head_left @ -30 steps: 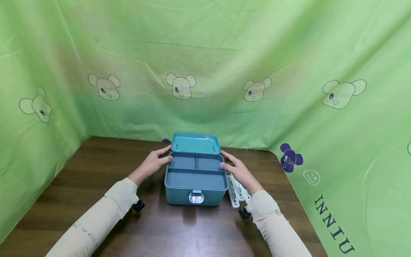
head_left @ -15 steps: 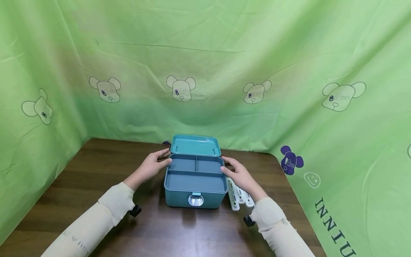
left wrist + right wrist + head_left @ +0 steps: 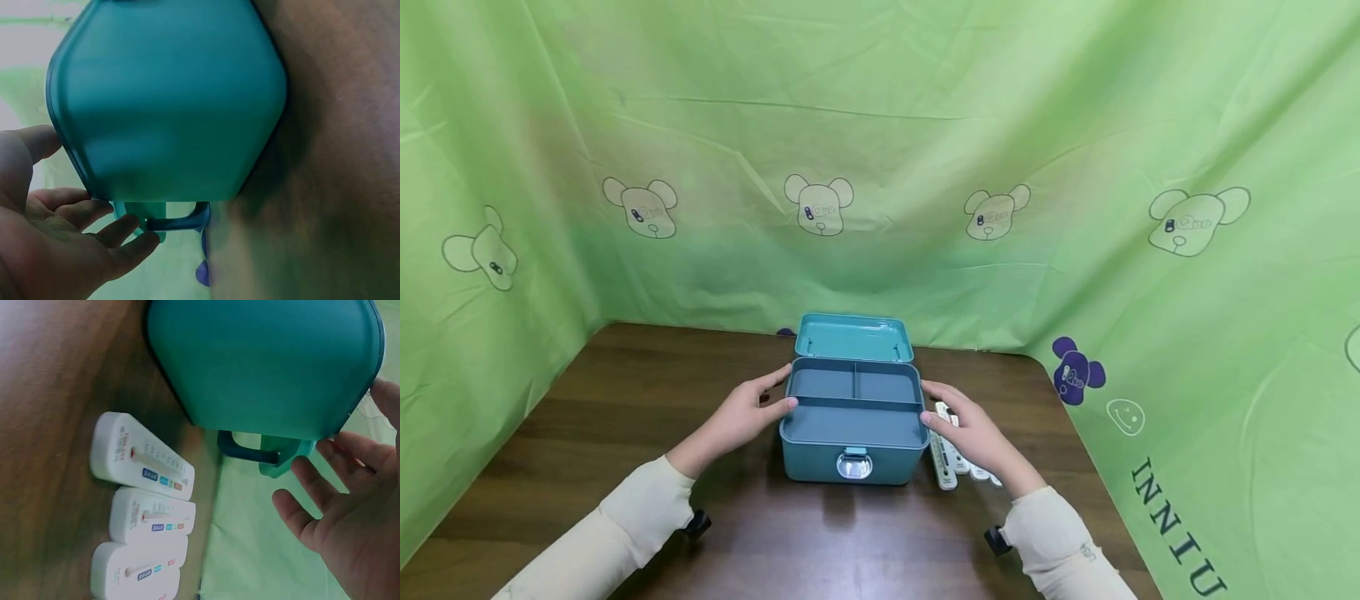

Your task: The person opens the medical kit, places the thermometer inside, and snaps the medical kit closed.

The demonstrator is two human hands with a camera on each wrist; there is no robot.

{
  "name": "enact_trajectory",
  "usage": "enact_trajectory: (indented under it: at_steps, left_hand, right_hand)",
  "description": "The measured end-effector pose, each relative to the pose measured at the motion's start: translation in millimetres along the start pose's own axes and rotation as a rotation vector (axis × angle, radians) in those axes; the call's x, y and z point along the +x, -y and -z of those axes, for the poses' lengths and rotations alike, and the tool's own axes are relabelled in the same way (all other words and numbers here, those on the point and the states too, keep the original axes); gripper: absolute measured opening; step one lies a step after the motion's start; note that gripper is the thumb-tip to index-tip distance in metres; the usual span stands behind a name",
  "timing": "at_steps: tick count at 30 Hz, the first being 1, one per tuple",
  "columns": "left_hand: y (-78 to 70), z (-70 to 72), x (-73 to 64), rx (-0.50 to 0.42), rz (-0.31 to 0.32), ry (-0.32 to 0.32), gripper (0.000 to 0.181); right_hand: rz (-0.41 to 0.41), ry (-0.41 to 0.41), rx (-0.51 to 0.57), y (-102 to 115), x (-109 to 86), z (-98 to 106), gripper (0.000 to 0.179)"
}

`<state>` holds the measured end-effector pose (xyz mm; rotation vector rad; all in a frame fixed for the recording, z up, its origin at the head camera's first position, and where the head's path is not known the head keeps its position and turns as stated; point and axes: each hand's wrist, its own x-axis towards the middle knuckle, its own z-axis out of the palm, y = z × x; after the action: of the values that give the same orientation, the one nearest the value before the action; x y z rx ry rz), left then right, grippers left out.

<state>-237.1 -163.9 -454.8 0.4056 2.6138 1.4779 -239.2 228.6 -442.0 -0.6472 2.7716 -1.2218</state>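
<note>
A teal storage box [image 3: 808,467] stands on the table with its lid [image 3: 853,340] tipped back. Inside is a grey-blue tray [image 3: 857,427], with two small compartments behind one long front one. My left hand [image 3: 737,421] is at the box's left side, thumb and fingertips at the rim. On the right side, my right hand [image 3: 973,437] touches the rim likewise, its thumb near the top edge. Both wrist views show loosely spread fingers at the rear corner of the box [image 3: 169,112], near the carry handle [image 3: 244,450], not wrapped round anything.
Several white thermometers [image 3: 147,456] lie side by side on the table right of the box, partly under my right hand in the head view. A silver latch [image 3: 854,465] is on the box's front. Green printed cloth [image 3: 895,125] hangs behind and beside the brown table [image 3: 647,375].
Both hands have slid a little toward me along the box's sides, thumbs going from the rear compartments to about the middle. The box and its lid have hardly moved.
</note>
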Motion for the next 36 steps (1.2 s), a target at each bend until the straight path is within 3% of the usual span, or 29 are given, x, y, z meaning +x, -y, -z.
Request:
enact_trajectory:
  at_steps: [8,18,26,36]
  left_hand:
    - [0.8,-7.6,-22.2,0.055,-0.043,0.005,0.081]
    - [2.9,-18.5,-35.7,0.121,-0.141,-0.058,0.088]
    - [-0.3,-23.1,-39.2,0.106,-0.133,-0.078,0.088]
    - [-3.1,-22.5,-41.4,0.094,-0.111,-0.080,0.084]
  right_hand:
    - [0.076,-0.017,0.011,1,-20.4,-4,0.059]
    - [0.110,-0.044,-0.014,2,-33.3,-8,0.065]
    - [0.141,-0.104,-0.103,-5,-49.7,-1,0.065]
    - [0.082,-0.218,-0.202,-28,-69.9,13,0.073]
